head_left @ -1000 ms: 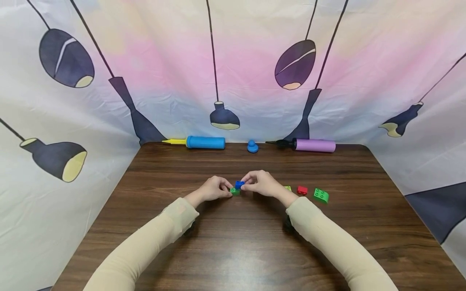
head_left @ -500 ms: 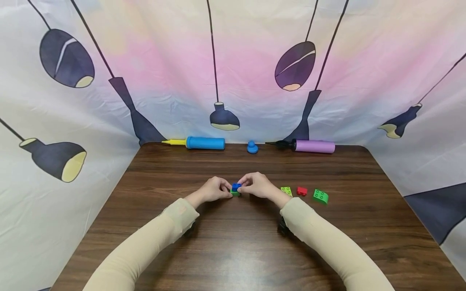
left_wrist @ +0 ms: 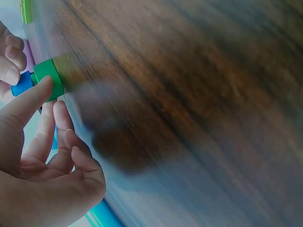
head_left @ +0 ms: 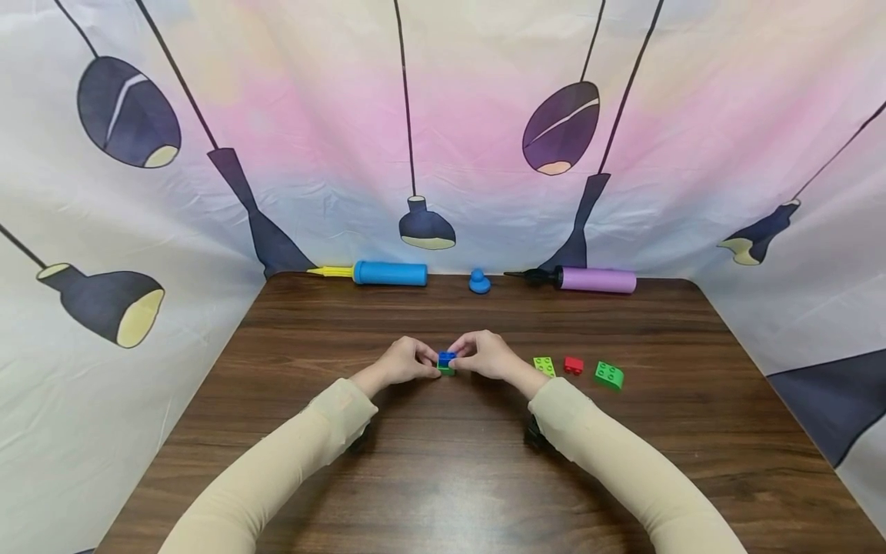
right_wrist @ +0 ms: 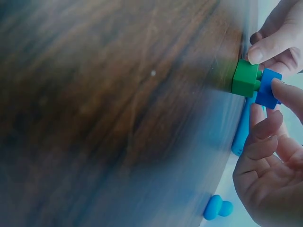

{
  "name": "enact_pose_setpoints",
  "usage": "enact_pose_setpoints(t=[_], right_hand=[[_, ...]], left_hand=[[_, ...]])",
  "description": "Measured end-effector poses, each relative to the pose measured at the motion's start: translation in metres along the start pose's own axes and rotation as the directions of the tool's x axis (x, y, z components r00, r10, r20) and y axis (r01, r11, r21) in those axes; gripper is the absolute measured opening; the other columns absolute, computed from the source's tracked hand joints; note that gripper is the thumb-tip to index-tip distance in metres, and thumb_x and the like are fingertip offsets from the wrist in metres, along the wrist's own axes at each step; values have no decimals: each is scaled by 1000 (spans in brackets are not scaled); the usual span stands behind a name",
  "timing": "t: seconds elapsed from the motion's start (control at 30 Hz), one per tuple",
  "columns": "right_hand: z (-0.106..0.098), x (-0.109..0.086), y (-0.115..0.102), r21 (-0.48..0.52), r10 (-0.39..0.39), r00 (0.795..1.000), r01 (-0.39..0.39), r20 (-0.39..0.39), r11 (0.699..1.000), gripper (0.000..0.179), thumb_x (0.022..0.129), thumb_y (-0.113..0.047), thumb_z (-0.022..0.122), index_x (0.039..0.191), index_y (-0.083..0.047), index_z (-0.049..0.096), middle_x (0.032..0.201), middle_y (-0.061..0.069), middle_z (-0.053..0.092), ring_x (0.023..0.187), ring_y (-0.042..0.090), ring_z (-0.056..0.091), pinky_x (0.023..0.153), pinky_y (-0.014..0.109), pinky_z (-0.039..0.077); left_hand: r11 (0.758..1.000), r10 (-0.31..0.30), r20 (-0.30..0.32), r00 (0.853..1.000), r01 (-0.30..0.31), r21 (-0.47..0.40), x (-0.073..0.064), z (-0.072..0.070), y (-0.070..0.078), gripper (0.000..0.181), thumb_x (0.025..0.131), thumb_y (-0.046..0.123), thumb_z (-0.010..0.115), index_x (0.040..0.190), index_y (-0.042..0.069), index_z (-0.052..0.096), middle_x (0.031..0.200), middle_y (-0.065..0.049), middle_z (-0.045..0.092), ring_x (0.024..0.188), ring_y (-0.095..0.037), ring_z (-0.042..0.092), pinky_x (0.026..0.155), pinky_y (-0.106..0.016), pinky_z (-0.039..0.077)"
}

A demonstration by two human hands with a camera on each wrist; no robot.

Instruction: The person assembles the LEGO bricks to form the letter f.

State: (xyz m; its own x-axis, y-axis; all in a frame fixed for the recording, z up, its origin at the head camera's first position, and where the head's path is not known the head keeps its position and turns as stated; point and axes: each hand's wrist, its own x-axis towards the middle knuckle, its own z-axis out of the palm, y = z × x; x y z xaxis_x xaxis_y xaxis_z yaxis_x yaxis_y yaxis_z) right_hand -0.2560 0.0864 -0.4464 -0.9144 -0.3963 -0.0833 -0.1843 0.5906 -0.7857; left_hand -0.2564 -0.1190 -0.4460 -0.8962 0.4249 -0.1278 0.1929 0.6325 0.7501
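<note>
My left hand (head_left: 403, 360) pinches a green toy building brick (head_left: 446, 372) on the table between thumb and fingertips. Over it, my right hand (head_left: 487, 355) holds a smaller blue brick (head_left: 446, 358) by thumb and fingers. In the right wrist view, studs of the green brick (right_wrist: 245, 79) show in a narrow gap below the blue brick (right_wrist: 268, 88), so the two are not flush. The left wrist view has the thumb of the left hand (left_wrist: 52, 156) against the side of the green brick (left_wrist: 49, 78).
Right of the hands lie a lime brick (head_left: 543, 365), a red brick (head_left: 573, 365) and a curved-sided green brick (head_left: 609, 375). Along the table's back edge rest a blue hand pump (head_left: 391, 274), a blue knobbed piece (head_left: 479, 282) and a purple hand pump (head_left: 597, 280).
My right hand has moved left and slightly down, bringing the blue brick from the green brick's upper right to directly over it. The left hand stays in place. The lime brick is more exposed.
</note>
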Motion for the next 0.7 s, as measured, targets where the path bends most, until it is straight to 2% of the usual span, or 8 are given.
enact_pose_setpoints(t=[0.2, 0.5, 0.7], right_hand=[[2, 1, 1, -13, -11, 1000, 11, 4, 1000, 11, 86, -20, 75, 96, -15, 72, 85, -5, 66, 77, 14, 57, 68, 30, 46], [2, -1, 1, 39, -41, 999, 40, 23, 998, 11, 86, -17, 75, 96, -14, 72, 85, -3, 66, 74, 15, 59, 62, 29, 48], [3, -1, 1, 28, -42, 999, 42, 14, 999, 10, 86, -18, 75, 96, -16, 73, 85, -5, 65, 77, 13, 58, 66, 29, 48]], left_hand=[[999, -22, -8, 1000, 22, -31, -1, 1, -2, 17, 78, 9, 80, 93, 1, 75, 75, -2, 69, 64, -8, 54, 58, -24, 43], [999, -21, -11, 1000, 21, -36, -1, -1, 2, 18, 78, 10, 81, 92, 1, 75, 74, -3, 68, 62, -7, 53, 56, -23, 43], [1000, -21, 2, 1000, 21, -19, -2, -1, 1, 18, 78, 11, 81, 91, 2, 74, 73, -2, 68, 61, -8, 54, 57, -23, 43]])
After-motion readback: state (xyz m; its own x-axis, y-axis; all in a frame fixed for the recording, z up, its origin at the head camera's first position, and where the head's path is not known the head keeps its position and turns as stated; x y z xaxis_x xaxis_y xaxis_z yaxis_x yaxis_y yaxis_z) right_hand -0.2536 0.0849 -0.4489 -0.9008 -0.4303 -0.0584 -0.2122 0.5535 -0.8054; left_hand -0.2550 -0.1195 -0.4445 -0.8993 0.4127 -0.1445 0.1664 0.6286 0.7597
